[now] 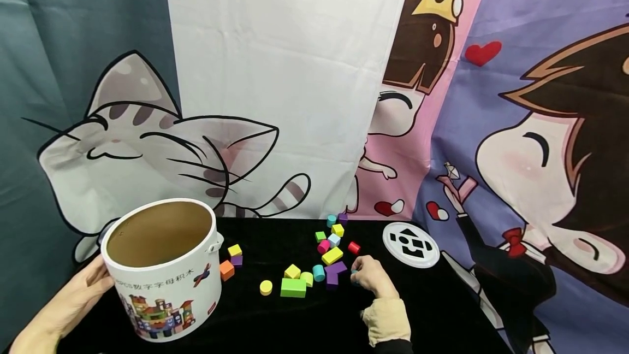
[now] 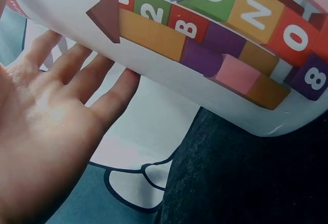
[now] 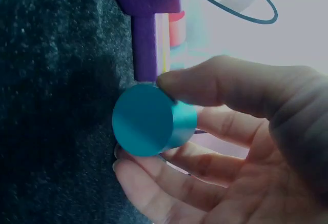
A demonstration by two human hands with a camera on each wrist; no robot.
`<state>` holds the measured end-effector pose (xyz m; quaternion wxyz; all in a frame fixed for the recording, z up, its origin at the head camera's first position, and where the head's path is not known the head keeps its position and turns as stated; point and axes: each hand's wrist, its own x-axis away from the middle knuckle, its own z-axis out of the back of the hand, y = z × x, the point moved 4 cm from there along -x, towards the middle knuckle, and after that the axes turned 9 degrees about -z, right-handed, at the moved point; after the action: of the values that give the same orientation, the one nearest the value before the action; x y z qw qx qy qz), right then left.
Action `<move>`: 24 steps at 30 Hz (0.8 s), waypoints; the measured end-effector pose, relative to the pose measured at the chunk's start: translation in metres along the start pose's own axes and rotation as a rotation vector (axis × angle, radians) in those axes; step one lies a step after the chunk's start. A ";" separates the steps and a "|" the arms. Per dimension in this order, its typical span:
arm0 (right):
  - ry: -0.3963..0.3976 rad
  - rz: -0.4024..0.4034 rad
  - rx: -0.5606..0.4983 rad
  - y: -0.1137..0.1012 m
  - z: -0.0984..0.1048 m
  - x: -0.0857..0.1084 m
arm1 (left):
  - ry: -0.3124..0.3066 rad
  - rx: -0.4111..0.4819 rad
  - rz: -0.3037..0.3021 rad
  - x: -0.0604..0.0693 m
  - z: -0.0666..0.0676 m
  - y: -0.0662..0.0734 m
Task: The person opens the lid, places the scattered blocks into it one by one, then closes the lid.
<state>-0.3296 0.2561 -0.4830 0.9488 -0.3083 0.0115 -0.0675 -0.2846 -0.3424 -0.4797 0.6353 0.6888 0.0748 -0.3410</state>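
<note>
Since the teal cylinder [image 3: 142, 120] looks light, stiff and slick, I'd pinch its curved side, as my right hand [image 1: 372, 276] does just beside the purple blocks [image 1: 336, 268]. My left hand [image 1: 78, 294] rests nearly straight-fingered against one bucket [image 1: 172, 283]. I count two other teal cylinders [image 1: 319, 273], one orange block [image 1: 227, 270], one red block [image 1: 354, 247], one lid [image 1: 410, 245].

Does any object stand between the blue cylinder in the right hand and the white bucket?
Yes: purple blocks and the long green block lie between the blue cylinder and the white bucket, whose top is uncovered.
</note>
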 end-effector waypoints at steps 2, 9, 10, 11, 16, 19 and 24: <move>0.006 0.008 0.004 0.000 0.003 -0.001 | -0.002 -0.004 0.001 -0.002 0.001 0.000; 0.021 0.005 0.014 -0.009 0.019 -0.005 | -0.008 -0.002 0.004 -0.010 -0.001 0.000; 0.027 0.008 0.012 -0.011 0.022 -0.006 | -0.009 -0.002 0.004 -0.011 -0.001 0.000; 0.036 0.016 0.011 -0.013 0.025 -0.006 | -0.011 -0.002 0.004 -0.012 -0.002 0.000; 0.082 0.073 0.018 -0.027 0.035 -0.006 | -0.010 -0.007 0.002 -0.014 -0.003 -0.001; 0.087 0.107 0.038 -0.038 0.036 -0.003 | -0.004 -0.012 0.006 -0.012 -0.001 -0.001; 0.062 0.164 0.023 -0.062 0.036 0.008 | 0.002 -0.021 0.017 -0.006 0.002 -0.003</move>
<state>-0.3265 0.2266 -0.4176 0.9538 -0.2932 0.0651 0.0007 -0.2913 -0.3419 -0.4787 0.6453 0.6830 0.0734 -0.3341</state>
